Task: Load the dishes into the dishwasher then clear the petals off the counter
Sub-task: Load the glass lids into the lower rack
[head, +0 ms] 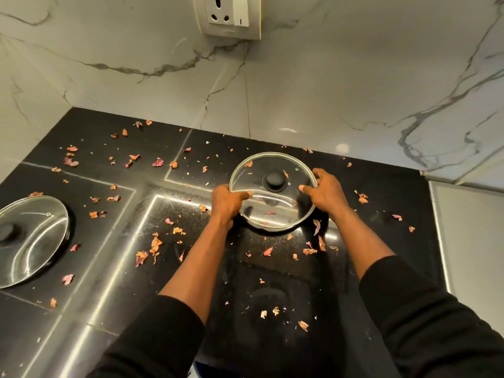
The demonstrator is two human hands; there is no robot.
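Observation:
A round glass lid point(272, 165) with a black knob and metal rim sits tilted over the black counter point(272, 268), near its middle. My left hand point(226, 203) grips the lid's left rim and my right hand point(324, 192) grips its right rim. A few petals lie on and under the glass. A second glass lid point(32, 238) with a black knob rests flat on the counter at the far left. Dried pink and orange petals point(155, 245) are scattered all over the counter.
A white marble wall point(327, 91) rises behind the counter, with a power socket point(229, 15) at the top. The counter ends at the right against a pale surface point(469, 241). The dishwasher is out of view.

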